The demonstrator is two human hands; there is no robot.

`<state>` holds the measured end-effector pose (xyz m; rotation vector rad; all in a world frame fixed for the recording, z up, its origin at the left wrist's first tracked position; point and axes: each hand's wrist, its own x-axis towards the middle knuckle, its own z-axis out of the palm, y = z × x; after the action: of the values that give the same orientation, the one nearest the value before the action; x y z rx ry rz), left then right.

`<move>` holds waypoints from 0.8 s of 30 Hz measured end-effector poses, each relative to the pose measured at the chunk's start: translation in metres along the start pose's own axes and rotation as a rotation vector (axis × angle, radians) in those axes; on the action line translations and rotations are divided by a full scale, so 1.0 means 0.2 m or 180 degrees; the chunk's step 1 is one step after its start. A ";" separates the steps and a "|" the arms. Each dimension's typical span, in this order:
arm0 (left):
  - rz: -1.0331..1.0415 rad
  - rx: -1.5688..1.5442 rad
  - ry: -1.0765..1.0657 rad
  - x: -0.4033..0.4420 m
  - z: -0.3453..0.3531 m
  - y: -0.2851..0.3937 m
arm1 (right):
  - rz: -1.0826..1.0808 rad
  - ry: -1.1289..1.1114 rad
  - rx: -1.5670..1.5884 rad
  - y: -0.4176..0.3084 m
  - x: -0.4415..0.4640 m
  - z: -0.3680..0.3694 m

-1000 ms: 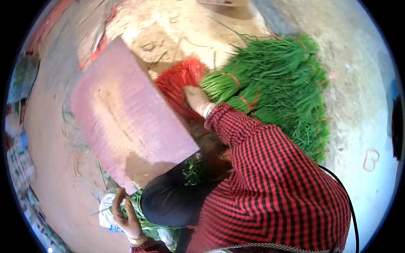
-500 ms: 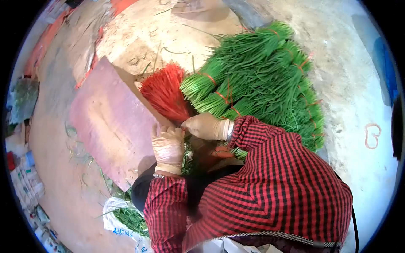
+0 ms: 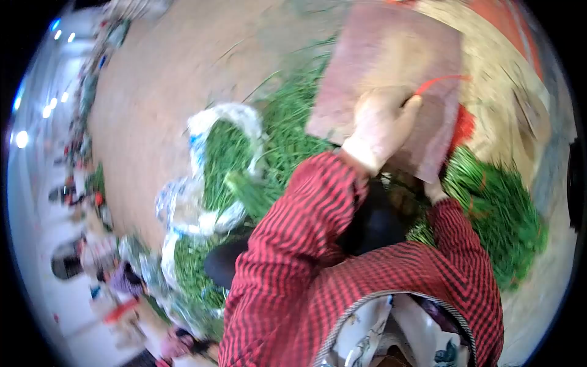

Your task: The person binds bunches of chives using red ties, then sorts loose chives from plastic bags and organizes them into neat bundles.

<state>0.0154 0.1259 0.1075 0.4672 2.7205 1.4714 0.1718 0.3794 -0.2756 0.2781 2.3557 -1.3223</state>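
Observation:
My left hand (image 3: pixel 382 125), in a pale glove, is over the pinkish board (image 3: pixel 422 46). Its thumb and fingers pinch a red plastic strip (image 3: pixel 441 79), whose free end trails to the right. My right hand (image 3: pixel 435 191) is low at the board's near right corner, with its fingers hidden beneath the edge. Beside it lie tied bundles of green chives (image 3: pixel 501 214). Part of the red strip bunch (image 3: pixel 465 127) shows behind the board's right edge.
Loose green leaves (image 3: pixel 293 116) are heaped on the floor left of the board. White plastic bags (image 3: pixel 235 113) filled with greens stand near my knee (image 3: pixel 226 260). Several people (image 3: pixel 122 278) and more bags line the far left.
The view has swung left, bringing the bags and people into sight. My left hand has come away from my right and now holds a red strip. My right hand's fingers are now hidden.

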 end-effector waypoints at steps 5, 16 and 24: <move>-0.0885 0.0819 -0.0719 0.01 -0.17 -0.38 | -0.1173 -0.1622 -0.3466 -0.08 -0.13 0.06; -0.3258 0.0359 0.3432 -1.35 -0.91 -1.63 | -0.0233 -0.1982 -0.3437 -0.24 -0.48 -0.12; -0.4125 0.0605 0.2439 -1.34 -1.03 -1.81 | 0.0355 -0.1576 -0.2973 -0.50 -0.63 -0.23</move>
<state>0.1491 -0.2991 -0.1102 -1.8157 2.4460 1.0091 0.2339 0.3702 -0.1211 -0.1855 2.1926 -0.1116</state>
